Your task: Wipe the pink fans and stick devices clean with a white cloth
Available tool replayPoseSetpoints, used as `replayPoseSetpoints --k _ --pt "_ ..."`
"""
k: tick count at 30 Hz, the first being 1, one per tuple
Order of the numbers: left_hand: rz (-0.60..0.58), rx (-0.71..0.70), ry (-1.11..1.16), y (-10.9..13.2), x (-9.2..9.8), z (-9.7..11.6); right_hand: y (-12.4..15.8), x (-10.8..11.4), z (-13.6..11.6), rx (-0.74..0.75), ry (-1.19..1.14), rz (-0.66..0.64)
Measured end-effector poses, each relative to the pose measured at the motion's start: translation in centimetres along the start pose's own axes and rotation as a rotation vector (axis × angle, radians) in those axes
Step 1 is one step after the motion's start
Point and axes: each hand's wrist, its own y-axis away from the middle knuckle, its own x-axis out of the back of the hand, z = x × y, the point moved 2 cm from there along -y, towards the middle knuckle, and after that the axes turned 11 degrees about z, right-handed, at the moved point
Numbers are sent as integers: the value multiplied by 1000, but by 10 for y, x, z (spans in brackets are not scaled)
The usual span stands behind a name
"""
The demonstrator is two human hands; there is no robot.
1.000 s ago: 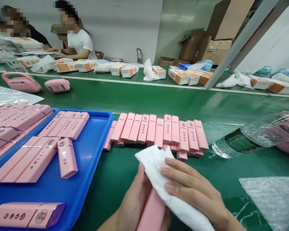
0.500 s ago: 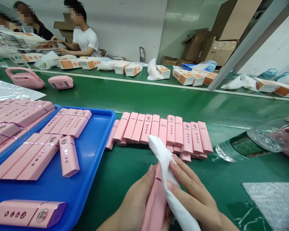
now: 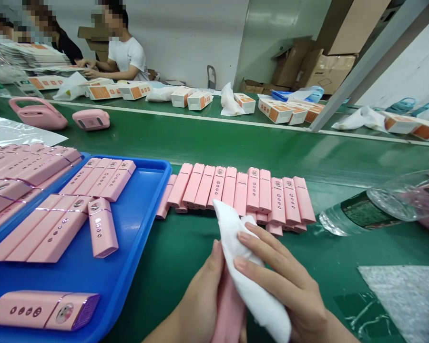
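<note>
My left hand is closed around a pink rectangular device, and its upper end is hidden. My right hand presses a white cloth against that device, with the fingers over the cloth. Beyond my hands lies a tight row of several pink devices on the green belt. To the left, a blue tray holds more pink devices, one lying apart close to my left hand.
A clear plastic water bottle lies on its side at right, near a silvery foam sheet. Across the belt stand white-and-orange boxes and pink handled cases. A co-worker in a white T-shirt handles papers at the far left.
The cloth has bunched up and now wraps more of the pink device, with its tip shifted left. My right hand has moved slightly left and the whole view has tilted a little.
</note>
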Motion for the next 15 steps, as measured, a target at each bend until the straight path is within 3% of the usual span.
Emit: replayPoseSetpoints --k 4,6,11,15 --pt "29 39 -62 -2 7 2 6 8 4 -105 -120 56" --pt "46 44 -47 -3 6 4 11 13 8 -262 -229 111" --pt "36 28 -99 -2 -4 9 18 19 15 -744 -532 466" --pt "-2 29 -113 0 -4 9 18 13 18 -851 -628 479"
